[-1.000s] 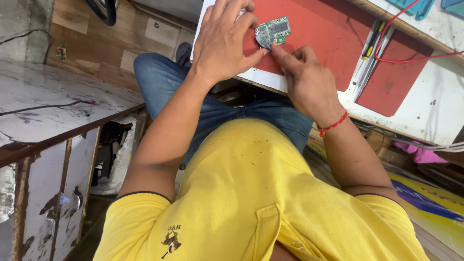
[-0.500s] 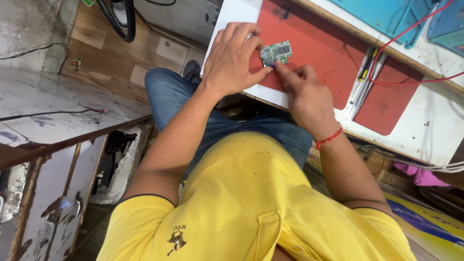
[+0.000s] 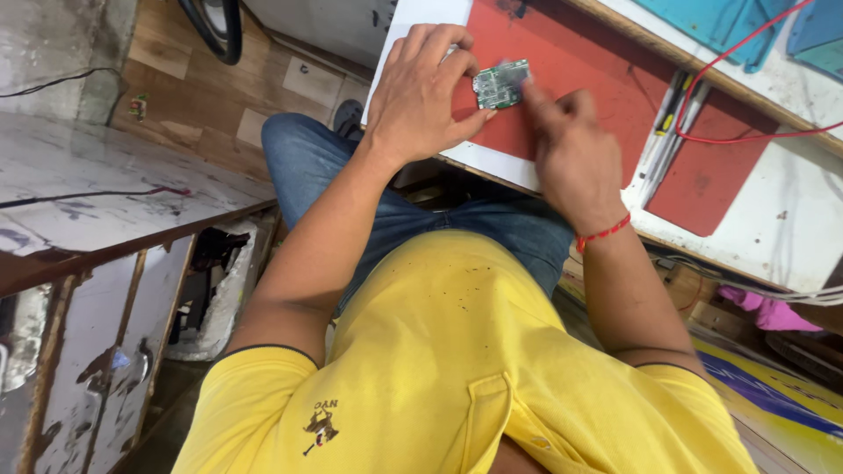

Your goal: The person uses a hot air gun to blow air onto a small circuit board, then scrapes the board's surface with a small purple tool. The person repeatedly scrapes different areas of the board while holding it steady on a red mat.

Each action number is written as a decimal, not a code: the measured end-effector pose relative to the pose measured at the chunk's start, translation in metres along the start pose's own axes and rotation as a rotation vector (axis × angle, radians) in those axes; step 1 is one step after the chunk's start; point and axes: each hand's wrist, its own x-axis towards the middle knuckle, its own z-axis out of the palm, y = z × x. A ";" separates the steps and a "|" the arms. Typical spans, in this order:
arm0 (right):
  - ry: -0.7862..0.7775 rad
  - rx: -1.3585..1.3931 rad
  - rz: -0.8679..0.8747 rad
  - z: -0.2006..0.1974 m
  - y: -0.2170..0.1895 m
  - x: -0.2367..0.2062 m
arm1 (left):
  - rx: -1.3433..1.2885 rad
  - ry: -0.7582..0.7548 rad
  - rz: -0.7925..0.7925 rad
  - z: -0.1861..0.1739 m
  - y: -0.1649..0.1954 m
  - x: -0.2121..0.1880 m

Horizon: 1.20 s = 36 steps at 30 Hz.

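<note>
A small green circuit board (image 3: 500, 84) lies on a red mat (image 3: 597, 61) at the edge of a white workbench (image 3: 773, 219). My left hand (image 3: 421, 92) holds the board's left side with thumb and fingers. My right hand (image 3: 566, 145), with a red thread bracelet on its wrist, has a fingertip pressed on the board's right edge. Whether the right hand holds a tool is not visible.
Several pens or tools (image 3: 663, 132) lie in a gap between red mats, with a red wire (image 3: 746, 136) curving above. Blue trays (image 3: 729, 26) sit at the back. A marble counter (image 3: 79, 202) stands at left. A black cable loop (image 3: 215, 31) hangs over the floor.
The view has shifted slightly, and both hands stay on the board. My right hand has moved a little along the board's right edge.
</note>
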 end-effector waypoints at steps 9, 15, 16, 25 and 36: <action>0.026 0.008 -0.108 0.009 0.009 -0.001 | 0.003 -0.016 0.002 0.003 -0.001 -0.001; 0.047 0.054 0.061 0.003 0.009 0.001 | 0.008 0.003 0.001 0.005 -0.001 0.000; 0.018 0.068 0.004 0.002 0.008 0.001 | 0.013 0.007 0.006 0.005 -0.001 0.001; -0.025 0.040 -0.084 0.001 0.009 -0.002 | 0.022 -0.014 -0.007 0.005 -0.002 0.001; -0.030 -0.012 0.014 0.001 0.014 -0.007 | 0.004 0.016 0.017 0.008 -0.004 -0.002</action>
